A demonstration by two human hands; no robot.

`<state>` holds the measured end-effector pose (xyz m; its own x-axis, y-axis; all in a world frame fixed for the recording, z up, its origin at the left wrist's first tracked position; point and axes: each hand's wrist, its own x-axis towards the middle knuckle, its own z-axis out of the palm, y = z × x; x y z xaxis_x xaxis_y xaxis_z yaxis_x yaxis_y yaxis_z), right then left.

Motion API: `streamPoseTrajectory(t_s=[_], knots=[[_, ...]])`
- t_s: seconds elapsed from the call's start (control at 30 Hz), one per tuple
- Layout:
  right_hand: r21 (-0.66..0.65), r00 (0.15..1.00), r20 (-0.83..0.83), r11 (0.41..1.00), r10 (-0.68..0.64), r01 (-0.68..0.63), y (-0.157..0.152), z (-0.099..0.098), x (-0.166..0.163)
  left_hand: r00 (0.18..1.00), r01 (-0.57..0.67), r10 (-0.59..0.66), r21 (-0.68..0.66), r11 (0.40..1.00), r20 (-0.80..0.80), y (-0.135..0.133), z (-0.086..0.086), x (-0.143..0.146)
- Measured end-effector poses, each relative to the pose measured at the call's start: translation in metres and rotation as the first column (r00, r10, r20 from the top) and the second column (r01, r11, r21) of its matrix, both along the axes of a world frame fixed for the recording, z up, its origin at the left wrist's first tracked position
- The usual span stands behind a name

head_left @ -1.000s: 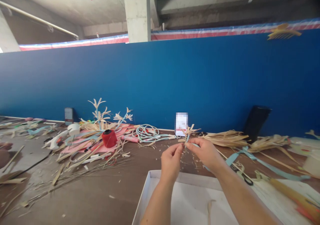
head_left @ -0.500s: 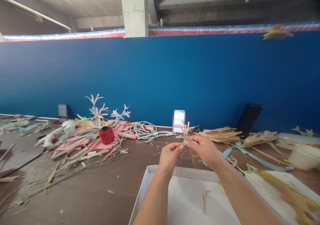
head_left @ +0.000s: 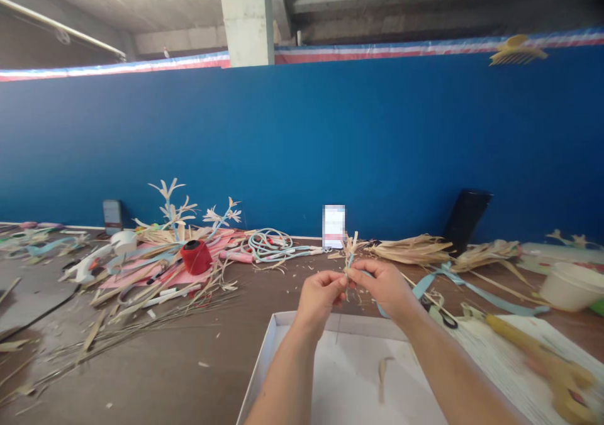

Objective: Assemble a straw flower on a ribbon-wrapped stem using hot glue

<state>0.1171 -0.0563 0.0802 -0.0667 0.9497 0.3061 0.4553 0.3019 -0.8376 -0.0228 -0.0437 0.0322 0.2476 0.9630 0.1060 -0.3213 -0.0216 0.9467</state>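
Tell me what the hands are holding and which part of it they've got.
A small flower of pale strips, pinched at its stem, just below the petals, by the left hand and right hand.

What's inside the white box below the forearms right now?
A thin, pale dried strip lies on the floor of the white box. The left forearm and right forearm cover parts of the inside, and the near end is out of frame.
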Motion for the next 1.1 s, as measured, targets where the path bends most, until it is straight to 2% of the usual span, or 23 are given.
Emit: streamPoseTrajectory(t_s=[0.2, 0.43, 0.63, 0.73, 0.9, 0.97, 1.1], knots=[[0.014, 0.999, -0.037, 1.0, 0.007, -0.006, -0.004, -0.002, -0.003, 0.984, -0.156, 0.159, 0.045, 0.987, -0.078, -0.001, 0.001, 0.005], [-0.032, 0.995, -0.098, 0.999, -0.005, 0.002, -0.005, -0.004, -0.003, 0.958, -0.245, 0.254, 0.08, 0.966, -0.132, -0.002, 0.001, 0.007], [-0.03, 0.988, -0.115, 0.994, -0.103, 0.101, -0.002, -0.009, -0.01, 0.917, -0.33, 0.352, 0.138, 0.934, -0.188, -0.007, 0.004, 0.011], [-0.037, 0.98, -0.131, 0.988, -0.152, 0.149, 0.0, -0.012, -0.014, 0.888, -0.372, 0.406, 0.183, 0.91, -0.215, -0.011, 0.004, 0.014], [-0.075, 0.974, -0.16, 0.986, -0.162, 0.151, 0.002, -0.014, -0.014, 0.807, -0.445, 0.531, 0.326, 0.834, -0.258, -0.017, 0.003, 0.016], [-0.077, 0.976, -0.155, 0.987, -0.152, 0.141, 0.001, -0.012, -0.011, 0.813, -0.434, 0.522, 0.327, 0.839, -0.26, -0.017, 0.004, 0.015], [-0.078, 0.981, -0.163, 0.993, -0.104, 0.093, -0.003, -0.006, -0.004, 0.902, -0.32, 0.365, 0.209, 0.924, -0.232, -0.015, 0.009, 0.012]])
